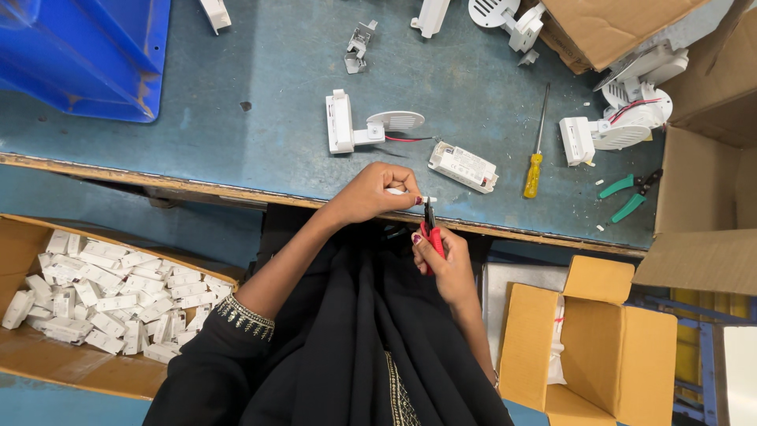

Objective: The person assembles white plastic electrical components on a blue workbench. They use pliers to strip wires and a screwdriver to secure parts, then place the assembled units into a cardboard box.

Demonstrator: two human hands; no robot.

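Blue bench [236, 134] ends in a worn wooden edge just above both hands, with open room at its middle between a blue bin [87, 55] and cardboard boxes [702, 118]. Left hand [371, 193] pinches a small white part [406, 192] at that edge; right hand [441, 256] grips red-handled cutters [430, 229], tips touching the part.

A small white part [402, 192] with thin wires at its right end is lying level at the bench's near edge, while red-handled cutters [431, 230] are standing upright just beneath, tips touching the wires.
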